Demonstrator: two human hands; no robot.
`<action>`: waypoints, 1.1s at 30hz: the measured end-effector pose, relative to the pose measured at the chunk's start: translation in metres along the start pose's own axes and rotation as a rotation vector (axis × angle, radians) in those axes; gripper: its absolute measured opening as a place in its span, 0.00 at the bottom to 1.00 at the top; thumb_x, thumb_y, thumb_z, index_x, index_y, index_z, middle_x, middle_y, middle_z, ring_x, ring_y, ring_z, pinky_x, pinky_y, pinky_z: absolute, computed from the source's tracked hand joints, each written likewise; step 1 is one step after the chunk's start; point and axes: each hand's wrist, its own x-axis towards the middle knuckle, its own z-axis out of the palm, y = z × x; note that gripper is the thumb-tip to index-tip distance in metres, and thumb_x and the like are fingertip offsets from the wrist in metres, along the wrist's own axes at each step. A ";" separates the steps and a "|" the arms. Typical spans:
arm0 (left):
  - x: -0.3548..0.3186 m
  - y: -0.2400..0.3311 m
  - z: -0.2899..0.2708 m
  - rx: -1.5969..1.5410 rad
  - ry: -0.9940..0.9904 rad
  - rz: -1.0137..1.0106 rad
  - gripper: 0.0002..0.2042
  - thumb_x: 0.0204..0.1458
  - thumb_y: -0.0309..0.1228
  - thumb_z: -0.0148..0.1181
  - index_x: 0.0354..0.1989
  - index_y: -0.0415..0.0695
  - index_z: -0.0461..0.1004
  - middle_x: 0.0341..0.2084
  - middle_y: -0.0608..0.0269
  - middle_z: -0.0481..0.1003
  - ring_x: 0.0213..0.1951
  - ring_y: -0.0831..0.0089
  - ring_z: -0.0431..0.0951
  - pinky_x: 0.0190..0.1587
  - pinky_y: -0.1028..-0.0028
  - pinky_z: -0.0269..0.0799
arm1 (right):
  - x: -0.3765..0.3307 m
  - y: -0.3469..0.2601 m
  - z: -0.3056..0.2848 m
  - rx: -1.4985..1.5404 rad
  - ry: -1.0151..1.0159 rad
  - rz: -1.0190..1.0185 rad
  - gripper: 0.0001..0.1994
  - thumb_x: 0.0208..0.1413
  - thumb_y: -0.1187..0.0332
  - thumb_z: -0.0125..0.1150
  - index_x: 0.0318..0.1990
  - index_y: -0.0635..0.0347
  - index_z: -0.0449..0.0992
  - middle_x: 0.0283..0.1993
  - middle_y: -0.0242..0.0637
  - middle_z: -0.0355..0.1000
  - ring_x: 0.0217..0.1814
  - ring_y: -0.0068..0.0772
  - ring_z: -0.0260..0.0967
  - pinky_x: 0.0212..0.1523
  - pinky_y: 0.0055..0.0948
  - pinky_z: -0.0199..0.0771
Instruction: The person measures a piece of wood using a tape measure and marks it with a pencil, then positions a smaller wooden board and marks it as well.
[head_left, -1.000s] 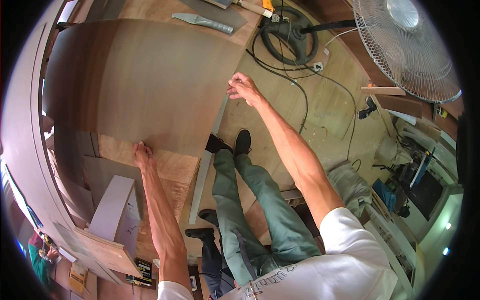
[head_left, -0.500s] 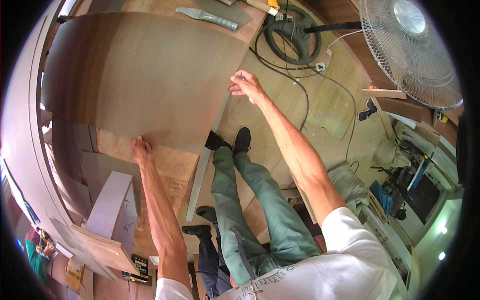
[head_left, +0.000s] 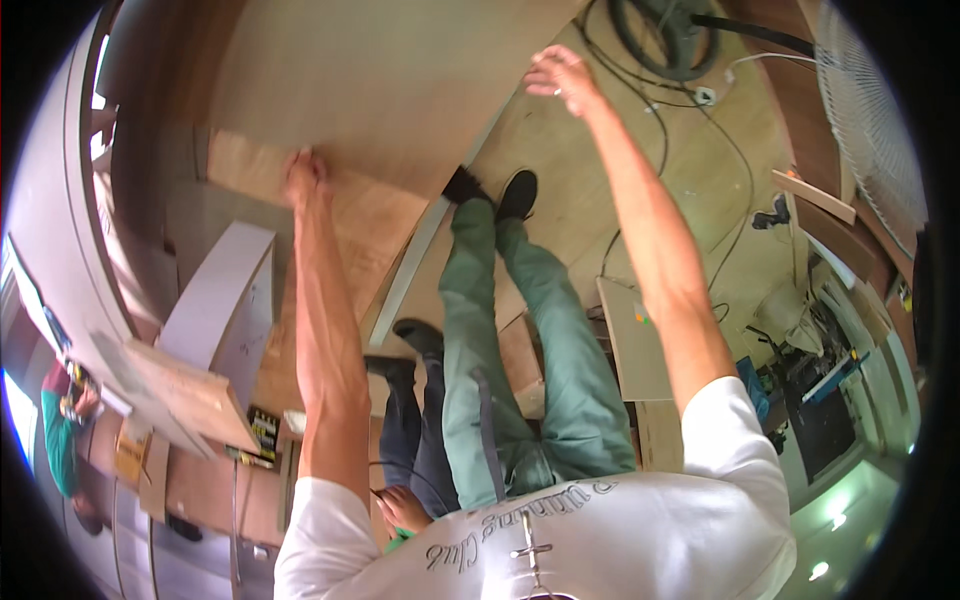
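Note:
A large brown wooden panel (head_left: 370, 80) lies flat over a lighter plywood sheet (head_left: 375, 215) in front of me. My left hand (head_left: 306, 178) is closed at the panel's near edge, fingers curled against it. Out at the panel's right edge, my right hand (head_left: 562, 78) has its fingers apart and slightly bent, with the fingertips at the edge. The panel's far part runs out of view, and motion blurs its surface.
A pale box-like piece (head_left: 222, 290) stands left of my left forearm. Cables (head_left: 655, 150) cross the floor toward a fan (head_left: 870, 130). A co-worker's hand (head_left: 402, 508) shows below; another person in green (head_left: 62, 430) is at far left. A board (head_left: 640, 340) leans at my right.
The view has shifted, so the panel and both hands appear higher in the picture. Both hands stay at the same panel edges. A co-worker's hand has come into view below.

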 end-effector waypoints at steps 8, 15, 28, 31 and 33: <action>-0.039 0.004 0.032 -0.071 0.086 0.137 0.14 0.47 0.10 0.60 0.39 0.41 0.70 0.27 0.65 0.71 0.21 0.80 0.69 0.21 0.81 0.66 | 0.002 0.001 -0.003 -0.070 -0.017 -0.014 0.09 0.63 0.66 0.59 0.44 0.61 0.70 0.44 0.44 0.74 0.49 0.43 0.76 0.49 0.41 0.82; -0.043 0.005 0.046 -0.103 0.232 0.140 0.13 0.47 0.10 0.60 0.35 0.42 0.71 0.25 0.63 0.72 0.19 0.79 0.67 0.18 0.81 0.64 | 0.006 0.006 -0.003 -0.084 0.018 -0.061 0.10 0.63 0.66 0.58 0.44 0.62 0.70 0.42 0.44 0.75 0.47 0.42 0.77 0.48 0.40 0.82; -0.037 0.002 0.046 -0.136 0.234 0.157 0.12 0.48 0.11 0.60 0.36 0.43 0.71 0.26 0.63 0.73 0.19 0.79 0.68 0.17 0.81 0.62 | 0.004 0.004 -0.002 -0.091 0.029 -0.067 0.11 0.63 0.66 0.59 0.46 0.65 0.70 0.42 0.46 0.75 0.45 0.42 0.77 0.47 0.39 0.82; -0.034 0.002 0.043 -0.095 0.224 0.161 0.13 0.48 0.11 0.60 0.37 0.42 0.71 0.27 0.62 0.73 0.19 0.79 0.68 0.18 0.82 0.64 | 0.003 0.002 0.000 -0.096 0.032 -0.073 0.12 0.63 0.67 0.59 0.45 0.66 0.70 0.41 0.46 0.75 0.45 0.41 0.77 0.47 0.39 0.83; -0.032 0.003 0.042 -0.075 0.207 0.157 0.13 0.48 0.11 0.60 0.38 0.42 0.71 0.27 0.62 0.73 0.19 0.79 0.69 0.18 0.82 0.64 | 0.001 0.000 0.003 -0.092 0.036 -0.067 0.11 0.63 0.67 0.59 0.45 0.67 0.70 0.41 0.45 0.75 0.44 0.41 0.77 0.46 0.38 0.83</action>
